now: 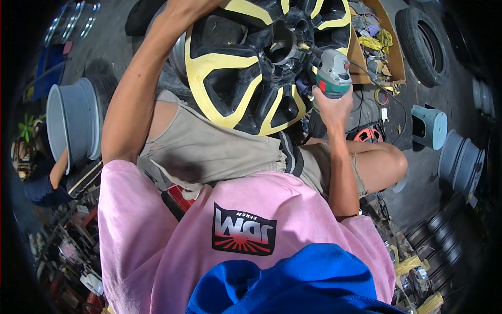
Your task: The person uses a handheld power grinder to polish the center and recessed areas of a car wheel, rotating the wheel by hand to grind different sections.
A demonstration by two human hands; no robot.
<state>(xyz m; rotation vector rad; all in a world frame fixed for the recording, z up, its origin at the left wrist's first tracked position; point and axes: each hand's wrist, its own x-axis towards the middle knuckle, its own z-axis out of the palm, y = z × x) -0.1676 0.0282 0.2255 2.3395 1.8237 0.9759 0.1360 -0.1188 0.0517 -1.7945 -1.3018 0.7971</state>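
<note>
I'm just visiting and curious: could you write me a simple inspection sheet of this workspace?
Surface: grey floor; what the wheel rests on is hard to see.
Job's things: black-and-yellow wheel; green-and-grey power tool, its tip near the wheel's hub.
Clutter: open cardboard box of mixed items beside the wheel.
Hands: left hand at the wheel's upper part, cut off by the picture's edge; right hand grips the power tool.
Cables: thin dark cord beyond the power tool; its far end is unclear.
Surroundings: tyre at right; silver wheel at left, another person's arm beside it.
</note>
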